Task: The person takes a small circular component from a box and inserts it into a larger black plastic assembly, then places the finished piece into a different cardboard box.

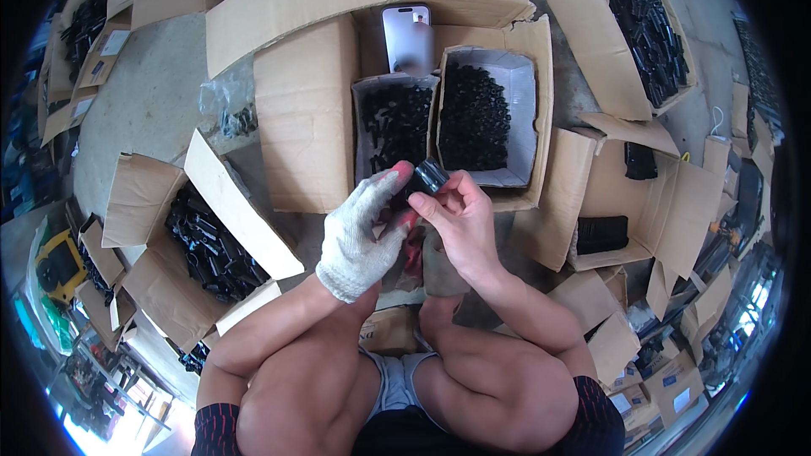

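Note:
My left hand (365, 232), in a whitish knit glove with red on the fingertips, closes on a short glossy black cylindrical part (429, 176). My bare right hand (460, 221) pinches the same part from the other side. Both hands are raised over my knees, at the near edge of a large cardboard box (304, 118). Inside that box stand two grey-white trays: the left tray (361, 139) holds a pile of small black pieces (397, 122), the right tray (522, 93) small round black pieces (475, 118). The gloved fingers hide part of the cylinder.
A phone (407, 38) leans at the box's far side. To the left, an open carton (148, 190) holds black tubular parts; another such carton (591, 42) stands far right. A carton (667, 211) with black bundles sits right. A clear plastic bag (228, 105) lies on the floor.

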A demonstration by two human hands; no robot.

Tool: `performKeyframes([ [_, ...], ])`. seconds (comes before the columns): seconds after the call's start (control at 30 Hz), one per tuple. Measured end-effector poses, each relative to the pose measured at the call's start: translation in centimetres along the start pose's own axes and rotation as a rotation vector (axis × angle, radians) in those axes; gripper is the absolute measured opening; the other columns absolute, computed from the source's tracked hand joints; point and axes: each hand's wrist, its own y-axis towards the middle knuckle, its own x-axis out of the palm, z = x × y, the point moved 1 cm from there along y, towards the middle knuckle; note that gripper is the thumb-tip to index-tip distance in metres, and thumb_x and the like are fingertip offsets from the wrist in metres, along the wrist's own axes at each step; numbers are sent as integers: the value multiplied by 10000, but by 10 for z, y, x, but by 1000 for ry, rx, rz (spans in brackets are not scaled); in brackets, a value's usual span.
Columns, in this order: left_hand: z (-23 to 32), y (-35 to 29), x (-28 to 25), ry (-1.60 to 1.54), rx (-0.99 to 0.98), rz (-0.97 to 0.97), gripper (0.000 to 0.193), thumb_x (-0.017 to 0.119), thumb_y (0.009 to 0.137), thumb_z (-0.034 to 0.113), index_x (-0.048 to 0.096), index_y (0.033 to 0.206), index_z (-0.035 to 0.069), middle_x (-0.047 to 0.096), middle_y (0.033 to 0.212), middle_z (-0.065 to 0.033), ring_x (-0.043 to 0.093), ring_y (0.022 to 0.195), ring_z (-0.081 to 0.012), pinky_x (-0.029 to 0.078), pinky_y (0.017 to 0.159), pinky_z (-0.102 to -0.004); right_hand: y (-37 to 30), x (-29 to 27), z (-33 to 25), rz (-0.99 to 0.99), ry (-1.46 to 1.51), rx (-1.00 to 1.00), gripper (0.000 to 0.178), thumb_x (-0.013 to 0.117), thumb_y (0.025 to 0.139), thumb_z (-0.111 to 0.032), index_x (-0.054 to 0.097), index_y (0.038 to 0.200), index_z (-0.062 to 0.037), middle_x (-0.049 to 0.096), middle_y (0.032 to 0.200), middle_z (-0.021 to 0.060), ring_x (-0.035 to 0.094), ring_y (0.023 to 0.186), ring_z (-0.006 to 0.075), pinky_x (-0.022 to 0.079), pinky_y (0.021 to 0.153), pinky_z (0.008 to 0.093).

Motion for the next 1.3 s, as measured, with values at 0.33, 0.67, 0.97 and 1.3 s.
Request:
performKeyframes([
  [0.33, -26, 1, -12, -595, -468, -126, 649, 668, 1023, 335, 435, 1515, -19, 653, 1234, -79, 687, 928, -138, 568, 761, -300, 5, -2, -30, -212, -175, -31, 337, 601, 1072, -229, 648, 1240, 60, 712, 1009, 73, 666, 920, 105, 552, 835, 265],
  [0.67, -30, 5, -13, -1256, -641, -287, 622, 662, 1024, 280, 407, 1527, 16, 608, 1397, -137, 629, 1259, -251, 551, 791, -292, 114, -87, -22, 195, -1429, -513, 189, 648, 920, -68, 716, 1097, -75, 685, 991, 124, 678, 958, 338, 555, 821, 478],
  [0.97, -38, 2, -15, -1227, -631, -289, 620, 667, 1021, 271, 407, 1524, 19, 602, 1401, -151, 628, 1269, -271, 562, 795, -297, 131, -86, -9, 98, -1667, -577, 177, 686, 894, -61, 636, 1063, -70, 647, 997, 127, 657, 966, 339, 556, 809, 484],
  [1.3, -33, 3, -15, -1199, -576, -304, 640, 682, 1008, 335, 428, 1520, 46, 591, 1416, -105, 615, 1281, -228, 535, 838, -294, 53, -36, -35, 58, -727, -378, 161, 664, 978, -98, 684, 1121, -25, 755, 985, 160, 746, 895, 282, 579, 768, 382],
])
